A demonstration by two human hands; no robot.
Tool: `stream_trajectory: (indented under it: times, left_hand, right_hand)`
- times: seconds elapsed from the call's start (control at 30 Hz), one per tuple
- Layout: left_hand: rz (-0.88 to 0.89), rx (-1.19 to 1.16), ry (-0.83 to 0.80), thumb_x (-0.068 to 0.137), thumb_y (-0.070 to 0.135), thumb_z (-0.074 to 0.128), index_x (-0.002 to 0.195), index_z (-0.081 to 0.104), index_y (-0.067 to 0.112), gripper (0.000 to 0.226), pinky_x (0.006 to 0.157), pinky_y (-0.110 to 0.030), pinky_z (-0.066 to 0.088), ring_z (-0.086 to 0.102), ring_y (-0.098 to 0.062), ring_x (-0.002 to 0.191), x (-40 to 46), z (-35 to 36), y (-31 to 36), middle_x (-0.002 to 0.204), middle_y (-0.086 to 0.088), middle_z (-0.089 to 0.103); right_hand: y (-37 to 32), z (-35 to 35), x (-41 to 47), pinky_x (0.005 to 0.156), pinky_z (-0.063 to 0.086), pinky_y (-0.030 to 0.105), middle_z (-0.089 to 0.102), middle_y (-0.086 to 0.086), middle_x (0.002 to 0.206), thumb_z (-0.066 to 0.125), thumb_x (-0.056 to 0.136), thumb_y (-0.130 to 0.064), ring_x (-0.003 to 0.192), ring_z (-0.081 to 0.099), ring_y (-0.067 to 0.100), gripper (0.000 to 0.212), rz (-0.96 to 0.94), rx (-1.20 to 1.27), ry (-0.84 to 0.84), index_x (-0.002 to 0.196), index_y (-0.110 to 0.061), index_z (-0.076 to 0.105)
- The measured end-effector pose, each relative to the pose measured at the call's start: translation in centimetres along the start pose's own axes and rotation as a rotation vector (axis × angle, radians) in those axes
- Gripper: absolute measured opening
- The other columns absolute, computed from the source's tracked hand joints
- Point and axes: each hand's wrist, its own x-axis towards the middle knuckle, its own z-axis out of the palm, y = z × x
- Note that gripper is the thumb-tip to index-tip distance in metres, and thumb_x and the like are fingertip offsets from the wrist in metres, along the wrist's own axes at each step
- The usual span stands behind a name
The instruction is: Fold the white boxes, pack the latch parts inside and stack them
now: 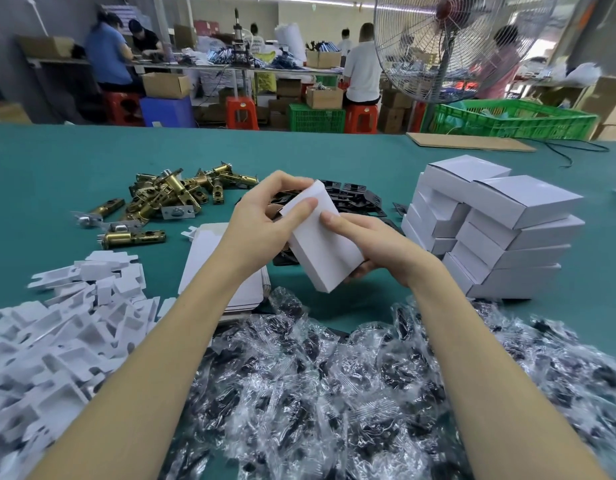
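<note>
A white box [322, 237] is gripped by the curled fingers of the left hand [261, 220] and right hand [372, 244], and its end flap could be crushed if squeezed unevenly.

Matt white card box [322, 239], shiny brass latches [168, 199], crinkly clear plastic bags [334, 393].

Single head-worn wide-angle view, looking forward and down over a green table [74, 161], close above both forearms, left hand [261, 226] and right hand [375, 247] at frame centre, workshop background across the top, edges bowed by the lens
</note>
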Motion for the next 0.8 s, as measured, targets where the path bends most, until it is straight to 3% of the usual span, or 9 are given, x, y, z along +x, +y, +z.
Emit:
stream_trajectory:
  times: [0.1,0.27,0.4,0.67,0.8]
  left_hand:
    - [0.004,-0.073,-0.012,0.099,0.020,0.065,0.105,0.062,0.027,0.010,0.079,-0.021,0.050,0.063,-0.008,0.117,0.0,0.2,-0.1,0.125,0.013,0.070]
    - [-0.037,-0.147,0.054,0.101,0.019,0.063,0.118,0.067,0.033,0.022,0.075,-0.023,0.054,0.067,-0.003,0.107,-0.3,1.0,0.0,0.119,0.013,0.072]
    - [-0.132,-0.188,0.204,0.098,0.029,0.067,0.101,0.077,0.031,0.011,0.053,-0.017,0.048,0.065,0.003,0.079,-0.2,1.3,0.7,0.091,0.019,0.075]
    - [-0.206,-0.202,0.250,0.095,0.021,0.070,0.093,0.080,0.028,0.013,0.038,-0.023,0.043,0.064,-0.002,0.073,-0.2,0.9,0.9,0.095,0.010,0.077]
    - [-0.157,-0.187,0.246,0.098,0.025,0.068,0.094,0.081,0.031,0.015,0.042,-0.023,0.045,0.063,-0.005,0.074,-0.2,1.0,0.9,0.092,0.009,0.076]
  right_hand:
    - [-0.1,-0.2,0.0,0.055,0.055,0.023,0.072,-0.016,0.080,0.057,0.079,-0.079,0.069,0.072,0.006,0.051,-0.028,-0.023,0.022,0.100,-0.035,0.073]
    - [-0.1,-0.3,0.1,0.055,0.053,0.026,0.071,-0.012,0.078,0.056,0.078,-0.081,0.067,0.070,0.010,0.062,-0.041,-0.040,0.054,0.102,-0.026,0.073]
    - [-0.4,-0.2,0.2,0.051,0.052,0.021,0.069,-0.016,0.075,0.057,0.075,-0.082,0.064,0.069,0.004,0.060,-0.044,-0.049,0.047,0.100,-0.030,0.073]
    - [-0.6,-0.2,0.4,0.044,0.046,0.020,0.062,-0.008,0.072,0.061,0.088,-0.071,0.056,0.063,0.003,0.058,-0.085,-0.147,0.100,0.088,-0.013,0.070]
    - [-0.9,-0.3,0.4,0.043,0.037,0.016,0.057,-0.018,0.059,0.062,0.088,-0.070,0.052,0.053,0.001,0.047,-0.134,-0.161,0.150,0.067,-0.028,0.065]
